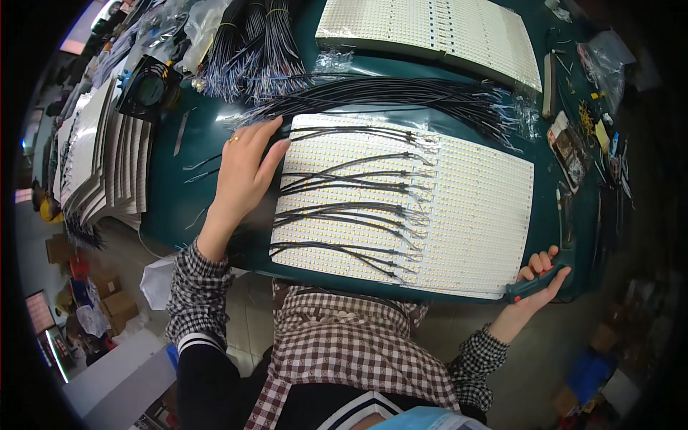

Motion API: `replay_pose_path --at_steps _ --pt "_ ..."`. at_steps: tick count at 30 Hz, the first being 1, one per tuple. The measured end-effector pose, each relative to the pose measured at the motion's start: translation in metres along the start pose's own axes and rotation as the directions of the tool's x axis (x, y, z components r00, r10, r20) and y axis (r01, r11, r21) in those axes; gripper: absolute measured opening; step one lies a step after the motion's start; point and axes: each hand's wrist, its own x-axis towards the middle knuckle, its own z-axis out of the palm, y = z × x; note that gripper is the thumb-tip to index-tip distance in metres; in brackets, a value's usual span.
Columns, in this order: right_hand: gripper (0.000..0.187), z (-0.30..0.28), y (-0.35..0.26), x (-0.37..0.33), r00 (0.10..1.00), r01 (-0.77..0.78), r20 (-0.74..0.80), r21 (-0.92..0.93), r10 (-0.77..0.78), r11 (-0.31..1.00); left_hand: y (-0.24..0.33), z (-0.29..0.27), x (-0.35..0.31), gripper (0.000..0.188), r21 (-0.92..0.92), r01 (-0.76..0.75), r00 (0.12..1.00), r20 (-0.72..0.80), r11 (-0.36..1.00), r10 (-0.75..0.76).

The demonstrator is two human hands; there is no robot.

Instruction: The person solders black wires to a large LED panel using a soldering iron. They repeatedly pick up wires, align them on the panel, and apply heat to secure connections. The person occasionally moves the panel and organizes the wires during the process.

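Observation:
A white LED board (480,215), dotted with rows of small yellow LEDs, lies in front of me. Black cables (344,209) run in several groups from its middle past its left edge, with thin wire ends at the board's middle. My left hand (247,165) rests at the board's upper left corner, fingers stretched and thumb apart, touching the cables there. Off the lower right corner, my right hand (545,276) is closed round the dark green handle of what looks like a soldering gun (529,287), with a red button. Its slim front part points away from me.
Behind the board lies a loose bundle of black cables (387,93). Stacked LED boards (430,29) stand farther back; cable bundles (251,50) lie at the back left. A black fan-like square device (149,87) and stacked panels (107,158) occupy the left. Clutter (570,150) lines the right edge.

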Motion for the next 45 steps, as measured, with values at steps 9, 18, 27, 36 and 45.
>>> replay_pose_path --at_steps 9,18,27,36,45 --pt "0.051 0.006 0.001 0.001 1.000 0.007 0.001 0.024 -0.007 1.000 0.003 0.010 0.024 0.046 -0.273 0.171 0.984 -0.004 0.947 -0.179" --pt "0.049 0.005 -0.003 -0.008 0.996 -0.010 0.085 0.078 0.003 0.997 0.025 -0.070 -0.045 0.112 -0.201 0.126 0.824 0.567 0.972 0.010" --pt "0.050 0.001 0.002 -0.004 0.994 0.004 0.106 0.105 -0.015 0.995 0.039 -0.040 -0.081 0.066 0.111 0.098 0.898 0.418 0.989 -0.136" --pt "0.051 -0.003 0.006 -0.004 0.998 0.058 0.034 0.056 -0.060 0.997 0.052 -0.036 -0.074 0.031 -0.250 0.339 0.935 0.199 0.907 -0.294" --pt "0.052 -0.003 0.013 -0.003 0.998 0.065 0.016 0.063 -0.066 0.996 0.049 -0.011 -0.086 0.058 -0.195 0.433 0.898 0.170 0.880 -0.405"
